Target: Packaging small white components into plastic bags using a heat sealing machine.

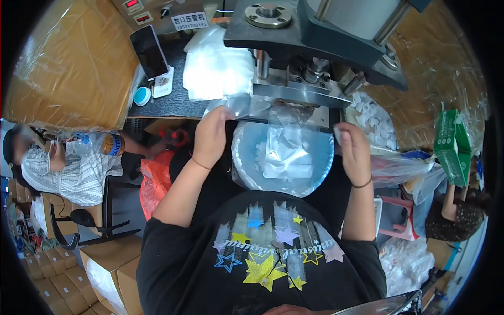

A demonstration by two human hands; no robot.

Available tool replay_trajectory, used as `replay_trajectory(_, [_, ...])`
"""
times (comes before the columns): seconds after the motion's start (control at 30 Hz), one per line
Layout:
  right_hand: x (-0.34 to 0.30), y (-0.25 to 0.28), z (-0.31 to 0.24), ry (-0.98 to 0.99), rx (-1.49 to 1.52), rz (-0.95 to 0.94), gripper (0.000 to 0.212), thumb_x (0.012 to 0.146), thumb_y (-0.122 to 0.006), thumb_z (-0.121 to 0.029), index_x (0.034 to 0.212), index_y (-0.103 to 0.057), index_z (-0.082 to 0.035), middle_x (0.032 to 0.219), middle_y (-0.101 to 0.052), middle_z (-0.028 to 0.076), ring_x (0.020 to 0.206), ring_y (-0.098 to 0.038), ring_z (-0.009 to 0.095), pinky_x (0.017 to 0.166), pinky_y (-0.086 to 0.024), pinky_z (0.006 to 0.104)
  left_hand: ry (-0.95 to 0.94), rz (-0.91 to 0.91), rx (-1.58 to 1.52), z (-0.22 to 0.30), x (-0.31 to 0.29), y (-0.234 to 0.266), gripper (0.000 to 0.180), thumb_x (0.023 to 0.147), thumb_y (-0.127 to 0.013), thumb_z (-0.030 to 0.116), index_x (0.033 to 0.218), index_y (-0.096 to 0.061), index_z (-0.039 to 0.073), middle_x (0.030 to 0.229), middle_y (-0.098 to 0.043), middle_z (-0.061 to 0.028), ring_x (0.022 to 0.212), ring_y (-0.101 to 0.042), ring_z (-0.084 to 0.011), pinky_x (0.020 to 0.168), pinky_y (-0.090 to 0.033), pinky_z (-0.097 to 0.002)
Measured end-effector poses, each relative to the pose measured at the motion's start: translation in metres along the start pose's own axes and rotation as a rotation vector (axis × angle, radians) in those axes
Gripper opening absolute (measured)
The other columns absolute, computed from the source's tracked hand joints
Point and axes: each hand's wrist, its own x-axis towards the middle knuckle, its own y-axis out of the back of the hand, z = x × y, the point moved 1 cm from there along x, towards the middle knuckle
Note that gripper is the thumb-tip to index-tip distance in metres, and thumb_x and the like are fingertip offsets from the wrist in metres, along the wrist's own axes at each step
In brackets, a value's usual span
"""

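Note:
My left hand (211,137) is closed, its thumb and fingers pinching the edge of a transparent plastic pouch (239,106) at the table's front edge. Another silvery-transparent pouch (290,149) hangs from under the jaw of a metal press (299,93), over a blue basin (241,176) lined with plastic film. To the right of that basin, my right hand (357,152) holds a small white plastic piece (337,135) between thumb and fingers; its exact kind is hard to make out. A stack of transparent pouches (218,71) lies left of the press.
Small white plastic pieces (374,122) are heaped right of the press. A phone (149,51) and a round blue-lidded tub (142,96) stand at the table's left, beside a big film-wrapped carton (73,68). One person (68,173) sits at left, another (455,215) at right with a green box (452,147).

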Motion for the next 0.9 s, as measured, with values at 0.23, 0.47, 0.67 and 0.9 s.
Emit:
replay_trajectory(0.23, [0.019, -0.028, -0.037, 0.360, -0.028, -0.153, 0.014, 0.093, -0.065, -0.014, 0.094, -0.065, 0.000, 0.084, -0.062, 0.007, 0.074, -0.057, 0.018, 0.069, -0.046, 0.0304, 0.157, -0.351, -0.437, 0.026, -0.019, -0.035, 0.011, 0.091, -0.063, 0.000, 0.099, -0.069, -0.003, 0.092, -0.070, -0.0031, 0.085, -0.064, -0.0074, 0.078, -0.052, -0.0233])
replay_trajectory(0.47, [0.029, -0.037, -0.060, 0.357, -0.004, -0.021, 0.014, 0.088, -0.070, -0.012, 0.088, -0.068, 0.001, 0.083, -0.067, 0.010, 0.075, -0.061, 0.021, 0.070, -0.049, 0.0333, 0.351, -0.620, -0.812, 0.054, -0.036, -0.071, 0.021, 0.098, -0.061, 0.018, 0.098, -0.068, -0.002, 0.093, -0.071, -0.0059, 0.085, -0.066, -0.0111, 0.080, -0.053, -0.0275])
replay_trajectory(0.67, [0.017, -0.009, -0.036, 0.266, 0.046, -0.359, 0.021, 0.098, -0.057, -0.018, 0.103, -0.066, 0.000, 0.097, -0.068, 0.015, 0.094, -0.064, 0.032, 0.085, -0.050, 0.0363, 0.598, -0.965, -1.093, 0.070, -0.044, -0.080, 0.022, 0.100, -0.058, 0.017, 0.114, -0.064, 0.001, 0.103, -0.072, -0.0113, 0.090, -0.071, -0.0187, 0.081, -0.056, -0.0308])
replay_trajectory(0.9, [0.039, 0.054, 0.052, -0.094, -0.830, -0.231, 0.026, 0.087, -0.059, -0.006, 0.111, -0.064, -0.011, 0.105, -0.063, 0.019, 0.099, -0.061, 0.040, 0.083, -0.050, 0.0457, 0.674, -0.716, -1.122, 0.042, 0.001, -0.089, 0.021, 0.096, -0.063, 0.011, 0.114, -0.062, 0.000, 0.105, -0.069, -0.0144, 0.092, -0.072, -0.0230, 0.079, -0.060, -0.0332])
